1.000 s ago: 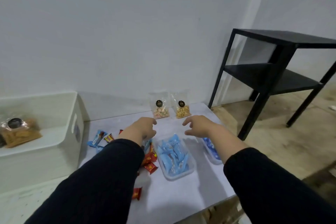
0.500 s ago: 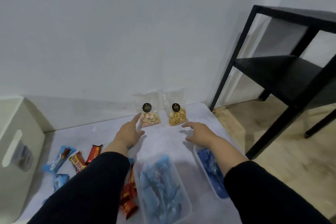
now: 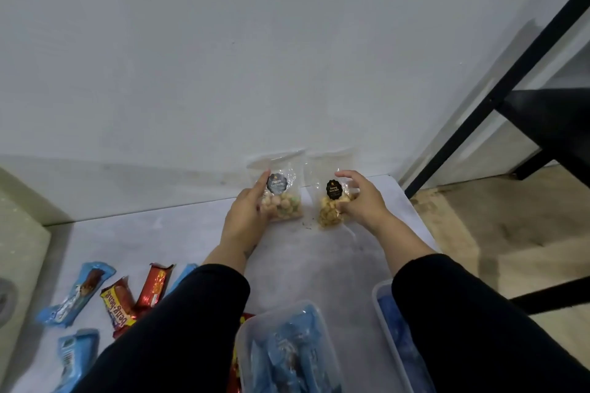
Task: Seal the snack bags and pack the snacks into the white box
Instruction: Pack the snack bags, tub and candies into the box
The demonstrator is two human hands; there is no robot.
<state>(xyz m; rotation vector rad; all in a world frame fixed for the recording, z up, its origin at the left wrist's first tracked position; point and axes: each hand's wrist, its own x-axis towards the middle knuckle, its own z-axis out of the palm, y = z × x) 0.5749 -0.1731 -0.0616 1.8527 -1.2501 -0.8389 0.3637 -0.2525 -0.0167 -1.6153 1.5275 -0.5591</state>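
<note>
Two clear snack bags with black round labels stand against the wall at the back of the table. My left hand (image 3: 247, 212) grips the left bag (image 3: 282, 201), which holds pink and green balls. My right hand (image 3: 360, 199) grips the right bag (image 3: 332, 204), filled with yellow-brown pieces. Both bag tops stick up above my fingers. A corner of the white box (image 3: 19, 252) shows at the far left edge.
Loose blue and red wrapped snack bars (image 3: 121, 300) lie on the grey table at the left. Two clear tubs of blue-wrapped sweets (image 3: 287, 351) (image 3: 388, 322) sit near the front edge. A black metal shelf (image 3: 523, 105) stands to the right, beyond the table's edge.
Both hands reached forward to the wall and closed on the two bags. My head moved nearer and tilted down, so the white box slid almost out of view.
</note>
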